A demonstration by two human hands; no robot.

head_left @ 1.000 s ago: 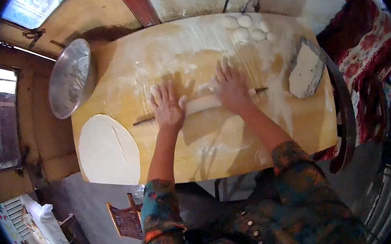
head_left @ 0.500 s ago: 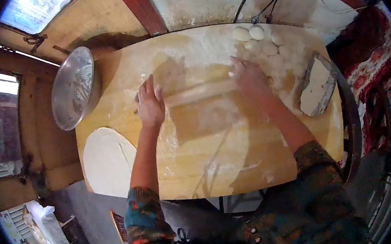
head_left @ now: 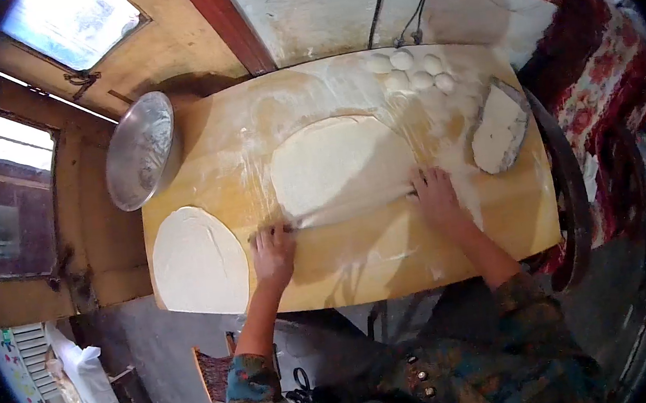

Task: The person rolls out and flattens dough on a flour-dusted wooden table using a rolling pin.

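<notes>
A wide sheet of dough (head_left: 338, 160) lies spread on the floured table, its near edge along a rolling pin (head_left: 355, 207). At the pin's left end is my left hand (head_left: 273, 254), its fingers wrapped over the dark tip. My right hand (head_left: 439, 197) closes on the other end. Another flat round of dough (head_left: 200, 261) rests at the table's left edge. Several small dough balls (head_left: 421, 81) sit together at the back right.
A metal bowl (head_left: 142, 151) stands tilted at the table's left back corner. On the right lies a grey-edged slab with a pale floury top (head_left: 500, 128). A dark curved chair back (head_left: 561, 184) borders the table's right side.
Both hands and the pin have come nearer to my body. The dough, earlier wrapped around the pin, now lies unrolled and flat behind it.
</notes>
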